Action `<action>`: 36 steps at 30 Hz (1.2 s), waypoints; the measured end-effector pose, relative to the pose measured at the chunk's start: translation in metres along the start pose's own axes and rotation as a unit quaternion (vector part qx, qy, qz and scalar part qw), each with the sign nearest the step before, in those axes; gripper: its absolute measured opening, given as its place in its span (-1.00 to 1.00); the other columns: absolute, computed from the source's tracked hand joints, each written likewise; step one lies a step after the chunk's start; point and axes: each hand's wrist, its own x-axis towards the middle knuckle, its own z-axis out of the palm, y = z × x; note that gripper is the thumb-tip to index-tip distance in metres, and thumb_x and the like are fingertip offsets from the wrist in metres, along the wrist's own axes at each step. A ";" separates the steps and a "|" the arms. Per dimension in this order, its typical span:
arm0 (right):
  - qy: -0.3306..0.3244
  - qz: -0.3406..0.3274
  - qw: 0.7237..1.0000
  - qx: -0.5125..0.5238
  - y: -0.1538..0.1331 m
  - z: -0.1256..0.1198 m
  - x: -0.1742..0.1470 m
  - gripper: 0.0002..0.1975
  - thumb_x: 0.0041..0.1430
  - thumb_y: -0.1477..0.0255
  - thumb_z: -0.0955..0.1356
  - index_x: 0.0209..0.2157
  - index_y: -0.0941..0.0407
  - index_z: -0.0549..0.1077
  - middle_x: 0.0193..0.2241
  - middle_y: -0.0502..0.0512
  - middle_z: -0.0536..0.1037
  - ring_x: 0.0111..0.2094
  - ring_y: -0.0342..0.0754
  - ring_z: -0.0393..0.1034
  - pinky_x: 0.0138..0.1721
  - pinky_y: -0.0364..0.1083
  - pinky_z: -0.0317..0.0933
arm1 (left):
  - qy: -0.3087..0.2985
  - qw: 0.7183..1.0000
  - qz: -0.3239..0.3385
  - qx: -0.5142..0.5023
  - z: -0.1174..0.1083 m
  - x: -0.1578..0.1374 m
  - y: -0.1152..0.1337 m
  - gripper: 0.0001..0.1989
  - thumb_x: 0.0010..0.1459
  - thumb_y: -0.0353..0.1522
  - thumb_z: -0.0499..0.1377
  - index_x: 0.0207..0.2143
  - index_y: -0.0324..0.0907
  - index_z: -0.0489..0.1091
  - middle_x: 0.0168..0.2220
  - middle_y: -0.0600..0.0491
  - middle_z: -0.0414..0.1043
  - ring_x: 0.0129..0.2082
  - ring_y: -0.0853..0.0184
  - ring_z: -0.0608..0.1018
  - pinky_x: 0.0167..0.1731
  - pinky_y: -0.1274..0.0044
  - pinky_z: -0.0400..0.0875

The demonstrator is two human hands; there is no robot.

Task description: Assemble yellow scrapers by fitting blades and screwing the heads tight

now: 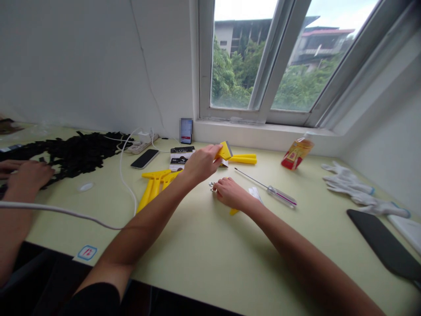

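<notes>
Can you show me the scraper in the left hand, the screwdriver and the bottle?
Scraper [225,152], head view: yellow blade holder.
Screwdriver [276,193], head view: clear handle.
Bottle [297,152], head view: mid-body.

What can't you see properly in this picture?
All in the head view:
- Part of the yellow scraper: covered by the left hand.
- How many small metal pieces there are: too tiny, and the right hand may cover some.
- Most of the yellow piece: behind the right wrist.
- Words on the standing phone: too small.
- One end of the dark board: cut off by the right edge.
</notes>
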 end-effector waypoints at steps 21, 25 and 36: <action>-0.013 0.062 0.993 0.095 0.040 -0.020 -0.008 -0.78 0.20 0.50 0.27 -0.22 0.07 0.55 -0.27 0.07 0.59 -0.24 -0.06 0.44 -0.21 -0.12 0.26 | 0.005 1.000 0.006 0.030 0.003 0.001 -0.008 -0.60 0.21 -0.41 0.08 0.11 -0.25 0.33 -0.09 -0.10 0.51 -0.07 0.25 0.54 -0.03 0.44 0.41; -0.003 0.055 0.996 0.065 0.032 -0.014 -0.006 -0.82 0.19 0.43 0.31 -0.24 0.09 0.55 -0.27 0.08 0.59 -0.22 -0.04 0.42 -0.17 -0.10 0.22 | -0.002 0.999 0.003 0.033 0.002 0.001 -0.006 -0.60 0.22 -0.41 0.07 0.11 -0.24 0.32 -0.08 -0.11 0.51 -0.08 0.25 0.54 -0.05 0.44 0.41; 0.009 0.090 0.995 -0.042 0.018 -0.011 -0.005 -0.80 0.20 0.41 0.29 -0.33 0.08 0.57 -0.28 0.13 0.60 -0.20 0.05 0.39 -0.24 -0.05 0.09 | -0.006 0.999 0.006 0.035 0.002 0.001 -0.004 -0.61 0.21 -0.41 0.07 0.09 -0.23 0.34 -0.08 -0.10 0.51 -0.06 0.22 0.54 -0.03 0.43 0.39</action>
